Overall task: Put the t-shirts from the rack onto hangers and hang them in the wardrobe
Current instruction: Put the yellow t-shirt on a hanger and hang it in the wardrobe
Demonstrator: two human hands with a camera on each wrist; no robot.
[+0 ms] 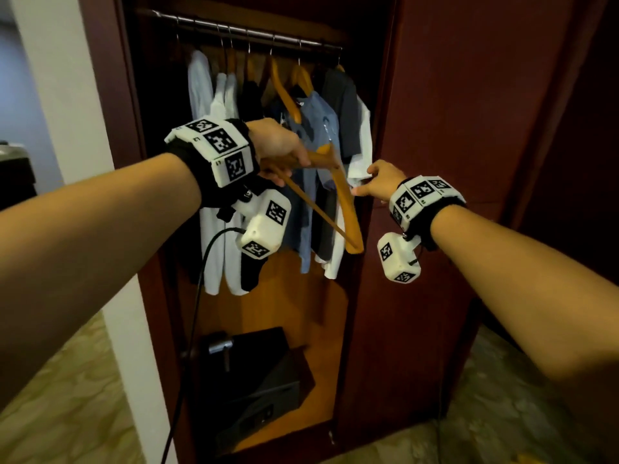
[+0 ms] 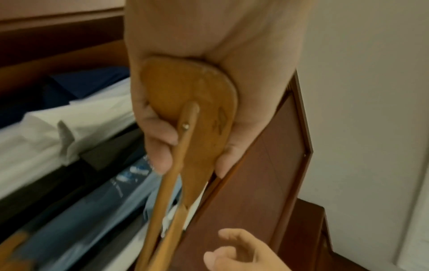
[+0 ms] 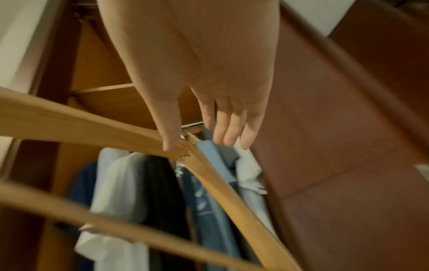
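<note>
My left hand point(image 1: 289, 164) grips one end of a bare wooden hanger point(image 1: 345, 202) in front of the open wardrobe. The hanger slants down to the right, and no shirt is on it. In the left wrist view my fingers point(image 2: 160, 146) and thumb curl round the hanger's rounded end point(image 2: 185, 95). My right hand point(image 1: 363, 182) hovers by the hanger's other arm with its fingers point(image 3: 223, 132) relaxed. Whether its thumb point(image 3: 170, 139) touches the hanger's neck point(image 3: 185, 155), I cannot tell. Several shirts hang on the rail point(image 1: 254, 32), among them a light blue one point(image 1: 318, 128) and a white one point(image 1: 361, 145).
An empty wooden hanger point(image 1: 284, 92) hangs on the rail between the shirts. A black safe point(image 1: 261, 380) sits on the wardrobe floor. The dark red wardrobe door point(image 1: 469, 128) stands at the right. A black cable point(image 1: 197, 296) dangles from my left wrist.
</note>
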